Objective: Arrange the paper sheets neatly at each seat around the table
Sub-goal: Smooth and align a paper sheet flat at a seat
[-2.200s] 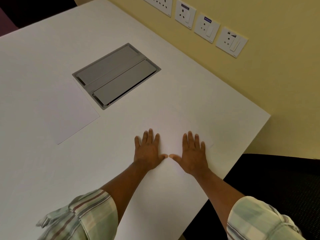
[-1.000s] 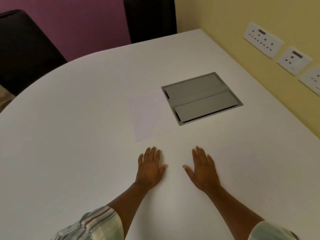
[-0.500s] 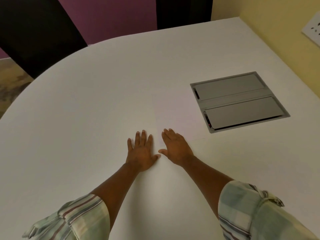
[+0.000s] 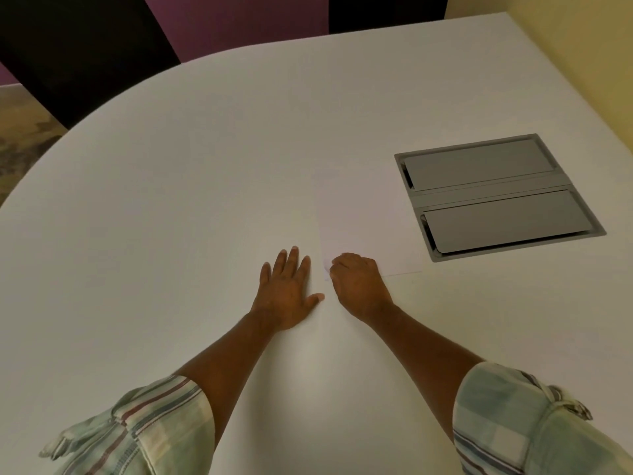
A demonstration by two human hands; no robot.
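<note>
A white paper sheet (image 4: pixel 363 217) lies flat on the white table (image 4: pixel 171 200), just left of the grey cable hatch. My right hand (image 4: pixel 358 286) rests on the sheet's near left corner with its fingers curled under; whether it pinches the paper is not clear. My left hand (image 4: pixel 286 289) lies flat on the bare table just left of the sheet, fingers spread, holding nothing.
A grey metal cable hatch (image 4: pixel 496 197) with two lids is set into the table at the right. Dark chairs (image 4: pixel 78 53) stand past the curved far edge. A yellow wall (image 4: pixel 582 46) runs along the right side.
My view turned left from the table's corner seat. Both hands slid over to the sheet by the hatch. The right hand's fingers went from flat to curled on the sheet's corner.
</note>
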